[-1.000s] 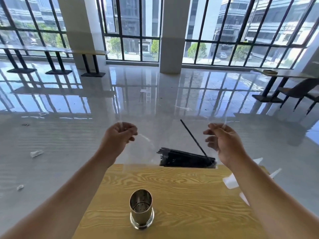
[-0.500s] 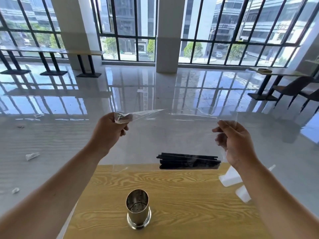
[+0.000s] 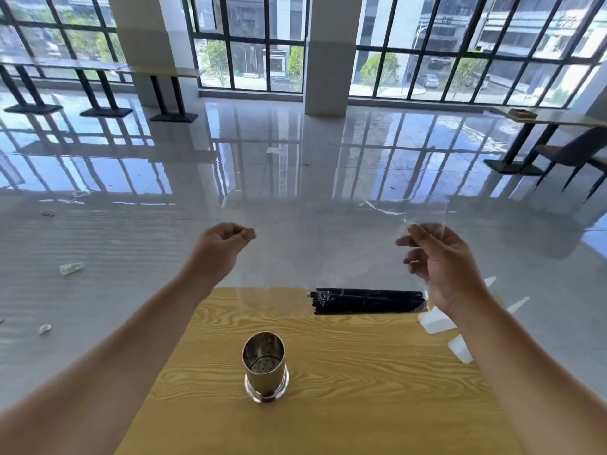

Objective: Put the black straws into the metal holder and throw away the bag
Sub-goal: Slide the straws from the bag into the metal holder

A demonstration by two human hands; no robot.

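A clear plastic bag hangs upright over the far edge of the wooden table. A bundle of black straws lies flat along the bag's bottom. My left hand has curled fingers and pinches the bag's upper left edge, where the film is hard to see. My right hand pinches the upper right part of the bag between thumb and fingers. The metal holder stands upright and empty on the table, nearer to me than the bag and between my arms.
White flat pieces lie past the table's right side. Scraps of clear plastic are scattered on the glossy floor at left. Other tables and a chair stand far off by the windows.
One straw that stood slanted in the bag has dropped flat onto the bundle. My hands have moved wider apart, and the bag's crumpled top left corner has flattened out.
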